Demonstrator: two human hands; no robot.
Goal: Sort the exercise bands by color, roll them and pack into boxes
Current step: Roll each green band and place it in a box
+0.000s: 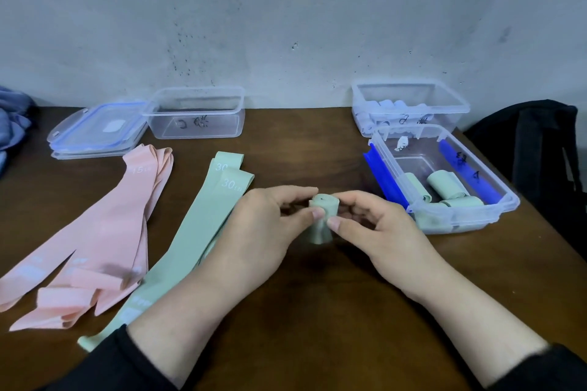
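Note:
My left hand and my right hand together pinch a green band roll over the middle of the brown table, its loose tail hanging below my thumbs. Flat green bands marked 30 lie just left of my hands. Several pink bands lie in a pile further left. A clear box with blue clips at the right holds several green rolls. Behind it, a second clear box holds pale blue rolls.
An empty clear box stands at the back left by the wall, with stacked blue-rimmed lids beside it. A black bag sits off the table's right edge. Blue cloth lies at the far left.

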